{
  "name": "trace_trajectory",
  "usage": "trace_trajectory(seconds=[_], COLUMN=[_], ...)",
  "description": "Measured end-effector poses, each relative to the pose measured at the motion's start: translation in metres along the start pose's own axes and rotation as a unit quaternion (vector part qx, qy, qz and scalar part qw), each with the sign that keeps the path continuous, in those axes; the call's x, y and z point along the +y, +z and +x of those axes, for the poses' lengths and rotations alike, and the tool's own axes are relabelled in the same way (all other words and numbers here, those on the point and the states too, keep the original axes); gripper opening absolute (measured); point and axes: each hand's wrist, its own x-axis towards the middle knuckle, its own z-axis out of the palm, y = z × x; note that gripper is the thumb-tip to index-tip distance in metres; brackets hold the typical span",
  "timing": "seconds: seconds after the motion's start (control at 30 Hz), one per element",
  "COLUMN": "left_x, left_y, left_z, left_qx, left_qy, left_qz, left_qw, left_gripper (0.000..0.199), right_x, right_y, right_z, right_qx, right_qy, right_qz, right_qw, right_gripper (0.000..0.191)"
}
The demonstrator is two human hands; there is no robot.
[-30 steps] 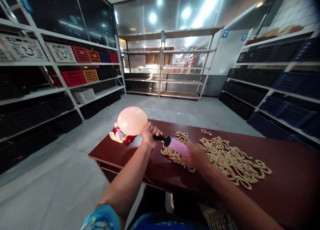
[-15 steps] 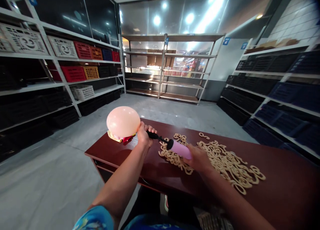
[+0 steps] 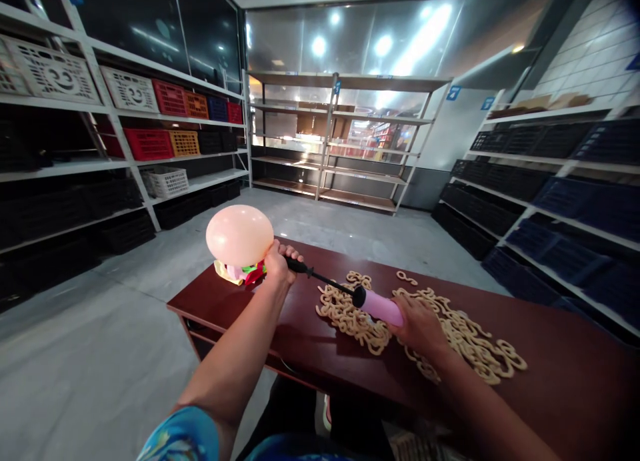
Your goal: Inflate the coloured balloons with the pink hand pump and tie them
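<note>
Here, the left hand (image 3: 280, 265) is gripping a handle (image 3: 295, 265), hiding the neck of the balloon (image 3: 240, 234); the right hand (image 3: 417, 324) is clasping the pump (image 3: 379, 307), covering its right end.

Two bare forearms (image 3: 243, 344) stretch forward, the bare left hand (image 3: 280, 263) curled tight, the bare right hand (image 3: 416, 322) clenched, well apart.

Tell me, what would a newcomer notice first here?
Probably the big, shiny peach balloon at the left hand. Next, the pink-barrelled pump, stretching between that hand and the right hand. Then the curly beige pieces spread over the middle and right of the dark red table.
</note>
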Motion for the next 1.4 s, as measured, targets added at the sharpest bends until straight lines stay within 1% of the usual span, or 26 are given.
trace_trajectory(seconds=[0.07,0.17,0.23,0.3,0.33,0.37,0.43,0.57,0.63,0.67,0.7,0.77,0.83,0.9,0.97,1.0,1.03,1.1,1.2,1.27,1.33,1.4], left_x=[-0.004,-0.022,-0.035,-0.045,-0.047,-0.046,-0.04,-0.015,-0.009,-0.01,-0.012,-0.024,-0.039,-0.052,-0.059,-0.059,-0.057,-0.047,-0.029,-0.02,-0.019,-0.025], left_y=[0.0,0.003,0.006,0.01,0.012,0.014,0.017,0.017,0.015,0.014,0.013,0.011,0.011,0.011,0.011,0.011,0.011,0.012,0.01,0.008,0.006,0.004], left_z=[-0.001,-0.009,-0.015,-0.02,-0.022,-0.022,-0.02,-0.008,-0.004,-0.004,-0.005,-0.009,-0.014,-0.019,-0.021,-0.02,-0.019,-0.014,-0.004,0.001,0.002,-0.001], left_qx=[-0.011,-0.036,-0.049,-0.057,-0.061,-0.064,-0.067,-0.051,-0.044,-0.042,-0.042,-0.045,-0.055,-0.064,-0.066,-0.066,-0.065,-0.06,-0.039,-0.021,-0.011,-0.013], left_qy=[0.004,-0.011,-0.029,-0.023,-0.014,-0.004,0.003,0.015,0.019,0.018,0.016,0.01,-0.002,-0.021,-0.036,-0.038,-0.039,-0.03,0.001,0.017,0.011,-0.001], left_qz=[0.013,0.05,0.067,0.073,0.075,0.077,0.076,0.056,0.048,0.045,0.044,0.051,0.063,0.076,0.084,0.087,0.088,0.08,0.049,0.029,0.019,0.019], left_qw=[1.0,0.998,0.996,0.995,0.995,0.995,0.995,0.997,0.998,0.998,0.998,0.998,0.996,0.995,0.994,0.993,0.993,0.995,0.998,0.999,1.0,1.0], left_gripper=[0.038,0.037,0.037,0.036,0.035,0.035,0.035,0.037,0.037,0.037,0.037,0.036,0.036,0.036,0.036,0.036,0.036,0.035,0.036,0.037,0.036,0.036], right_x=[-0.006,-0.031,-0.05,-0.063,-0.066,-0.066,-0.058,-0.023,-0.01,-0.007,-0.007,-0.017,-0.034,-0.051,-0.062,-0.063,-0.061,-0.049,-0.02,-0.003,0.003,-0.004], right_y=[0.002,0.004,0.004,0.003,0.002,0.0,-0.003,-0.008,-0.006,-0.005,-0.003,0.001,0.004,0.005,0.006,0.005,0.005,0.003,0.0,-0.001,0.0,0.001], right_z=[0.0,0.007,0.015,0.02,0.022,0.022,0.02,0.005,-0.002,-0.004,-0.004,-0.001,0.005,0.012,0.016,0.016,0.015,0.01,-0.004,-0.011,-0.014,-0.012], right_qx=[0.004,0.008,0.021,0.037,0.043,0.047,0.046,0.018,0.01,0.009,0.007,0.001,-0.001,0.005,0.013,0.015,0.014,0.008,0.005,-0.002,-0.02,-0.03], right_qy=[0.002,0.013,0.023,0.028,0.027,0.027,0.024,0.014,0.016,0.019,0.019,0.021,0.028,0.035,0.041,0.043,0.046,0.039,0.02,0.023,0.033,0.037], right_qz=[0.014,0.036,0.042,0.047,0.051,0.053,0.051,0.027,0.021,0.02,0.021,0.023,0.025,0.029,0.034,0.035,0.034,0.035,0.035,0.03,0.025,0.025], right_qw=[1.0,0.999,0.999,0.998,0.997,0.997,0.997,0.999,1.0,1.0,1.0,1.0,0.999,0.999,0.999,0.998,0.998,0.999,0.999,0.999,0.999,0.999], right_gripper=[0.024,0.02,0.021,0.025,0.027,0.028,0.029,0.027,0.028,0.029,0.029,0.026,0.024,0.026,0.028,0.028,0.027,0.025,0.03,0.03,0.027,0.024])
